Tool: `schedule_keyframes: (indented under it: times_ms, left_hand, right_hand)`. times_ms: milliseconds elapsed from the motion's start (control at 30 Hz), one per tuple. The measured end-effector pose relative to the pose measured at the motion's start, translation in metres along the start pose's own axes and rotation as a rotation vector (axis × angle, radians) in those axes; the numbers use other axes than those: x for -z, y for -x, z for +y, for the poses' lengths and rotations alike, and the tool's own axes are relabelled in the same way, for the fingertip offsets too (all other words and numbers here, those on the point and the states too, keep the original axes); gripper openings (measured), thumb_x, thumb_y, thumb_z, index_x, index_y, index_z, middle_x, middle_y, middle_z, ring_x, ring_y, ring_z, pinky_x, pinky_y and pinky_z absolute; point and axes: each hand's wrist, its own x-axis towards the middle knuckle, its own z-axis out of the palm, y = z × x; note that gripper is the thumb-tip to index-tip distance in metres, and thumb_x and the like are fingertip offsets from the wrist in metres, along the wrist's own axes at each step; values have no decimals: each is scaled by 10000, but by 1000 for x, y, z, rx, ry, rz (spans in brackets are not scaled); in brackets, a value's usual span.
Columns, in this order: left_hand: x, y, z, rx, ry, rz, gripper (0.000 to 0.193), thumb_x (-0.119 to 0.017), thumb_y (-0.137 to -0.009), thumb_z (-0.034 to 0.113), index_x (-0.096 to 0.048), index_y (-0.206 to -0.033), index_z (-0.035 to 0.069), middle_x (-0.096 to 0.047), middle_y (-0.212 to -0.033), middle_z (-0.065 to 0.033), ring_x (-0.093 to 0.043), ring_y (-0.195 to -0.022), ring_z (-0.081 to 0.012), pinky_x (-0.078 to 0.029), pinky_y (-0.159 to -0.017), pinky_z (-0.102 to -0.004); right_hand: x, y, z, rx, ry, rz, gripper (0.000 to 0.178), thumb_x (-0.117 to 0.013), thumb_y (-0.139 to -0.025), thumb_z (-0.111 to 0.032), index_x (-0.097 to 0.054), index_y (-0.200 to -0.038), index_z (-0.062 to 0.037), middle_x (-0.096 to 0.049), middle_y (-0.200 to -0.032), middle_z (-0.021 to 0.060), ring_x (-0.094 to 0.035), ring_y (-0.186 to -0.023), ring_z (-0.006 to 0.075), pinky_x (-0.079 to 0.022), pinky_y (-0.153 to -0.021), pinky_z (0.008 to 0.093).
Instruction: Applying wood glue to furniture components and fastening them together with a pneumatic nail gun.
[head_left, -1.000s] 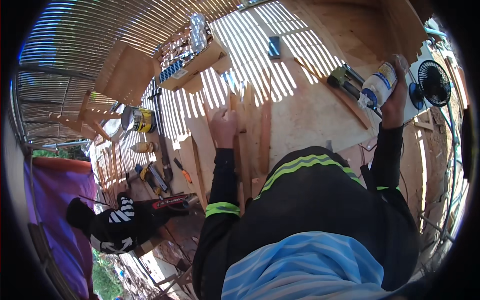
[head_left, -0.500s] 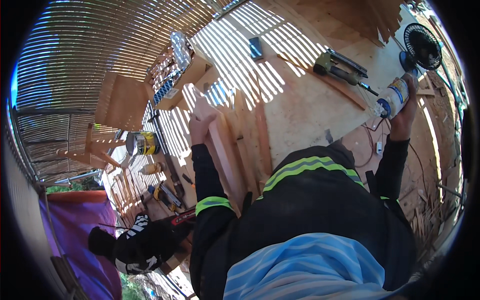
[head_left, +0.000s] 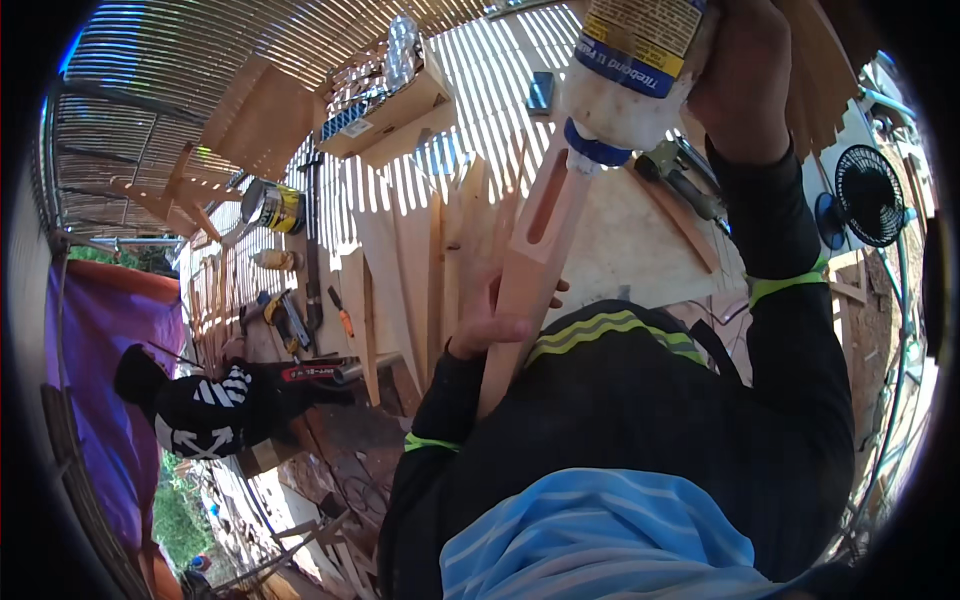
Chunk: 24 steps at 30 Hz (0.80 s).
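Observation:
My left hand is wrapped round a pale squared wooden bar, which slants up and away from my waist. A long rounded slot is cut into the bar's upper face near its far end. In my right hand is a tilted glue bottle with a blue and yellow label. Its blue cap points down and meets the bar's far end, just beyond the slot. Whether glue is flowing cannot be made out.
Several wooden strips lie on the bench left of the bar. Beyond stand an open cardboard box and a phone. A nail gun and black fan are at right. Another person works at left.
My right hand has brought the glue bottle in from the far right to the bar's end. My left hand has lifted the wooden bar and swung it right, in front of me.

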Motion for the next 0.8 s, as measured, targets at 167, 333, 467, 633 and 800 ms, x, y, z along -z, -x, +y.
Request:
schedule_keyframes:
  times_ms: [167,333,467,633,800]
  left_hand:
    - [-15,-10,-14,-44,32,39,1035,-929,-595,431,-540,-1415,-67,-669,-1267,-204,-674,-1205,-304,-576,-1019,-434]
    - [-28,-19,1,-150,36,16,1037,-919,-599,426,-534,-1415,-86,-669,-1268,-217,-681,-1193,-309,-586,-1004,-431]
    - [-47,-17,7,-203,97,48,1047,-913,-603,423,-524,-1423,-98,-671,-1266,-225,-682,-1189,-316,-586,-1004,-432]
    - [-63,-15,5,-229,36,66,1056,-908,-602,427,-517,-1430,-98,-670,-1269,-225,-683,-1186,-317,-584,-1005,-436]
    - [-75,-15,4,-248,-12,112,1078,-910,-600,443,-503,-1441,-94,-671,-1266,-228,-685,-1178,-317,-584,-1000,-435]
  right_hand:
    - [-71,-22,-26,-289,44,-350,303,-759,-980,-261,-650,-1151,-36,-697,-916,29,-655,-763,103,-547,-673,261]
    - [-89,-36,-20,-156,143,-518,336,-819,-938,-229,-652,-1152,-31,-708,-922,36,-658,-792,107,-547,-682,281]
    - [-76,-44,-20,-156,202,-627,335,-822,-936,-232,-654,-1145,-31,-709,-922,36,-658,-791,107,-546,-681,279]
    - [-65,-42,-27,-154,215,-671,335,-826,-933,-235,-656,-1138,-31,-710,-921,36,-659,-790,106,-546,-679,277]
    - [-63,-37,-33,-145,214,-695,335,-830,-931,-238,-659,-1130,-30,-712,-920,36,-659,-788,106,-545,-678,274]
